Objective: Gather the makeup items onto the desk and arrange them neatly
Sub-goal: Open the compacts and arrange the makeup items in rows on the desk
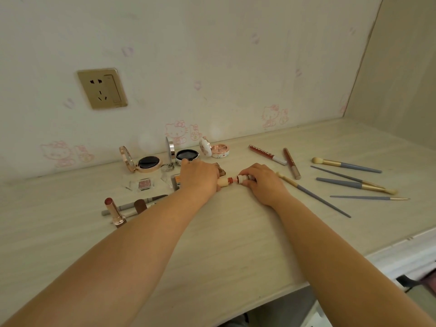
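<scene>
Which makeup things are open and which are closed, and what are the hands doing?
Rose-gold compact: open, lid up.
Black compact: open, lid up.
Pink compact: open, lid up.
Lipstick: uncapped, lying down.
Small bottle: cap off, close to its neck.
Lip gloss tubes: closed, lying flat.
Brushes: lying scattered.
Left hand: holds the cap.
Right hand: holds the small bottle.
</scene>
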